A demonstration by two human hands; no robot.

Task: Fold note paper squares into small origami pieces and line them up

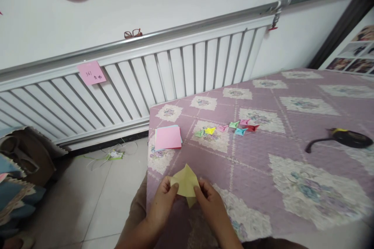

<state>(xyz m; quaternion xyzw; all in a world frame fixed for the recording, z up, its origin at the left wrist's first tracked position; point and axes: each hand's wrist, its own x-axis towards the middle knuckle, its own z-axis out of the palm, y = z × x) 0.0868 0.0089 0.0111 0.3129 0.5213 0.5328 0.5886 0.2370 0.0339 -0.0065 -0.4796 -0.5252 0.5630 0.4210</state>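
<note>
Both thumbs lie on top of the yellow paper point(186, 181): the left hand point(163, 197) pinches one side of it and the right hand point(209, 198) the other. The sheet is creased, with one point directed away from the person and another hanging below, and it is held over the near part of the bench point(254, 179), which wears a purple, flower-patched cloth. Just beyond the left hand sits a stack of paper point(168, 137), pink on top. Farther right, seven small folded papers point(210, 130) lie in a loose cluster, green, yellow, pink, blue and red. Well apart, on the right, rests a black object point(352, 139) with a yellow patch. Behind stands a white radiator point(199, 68) bearing a pink note point(92, 73); glasses point(133, 34) perch on the pipe above.
</note>
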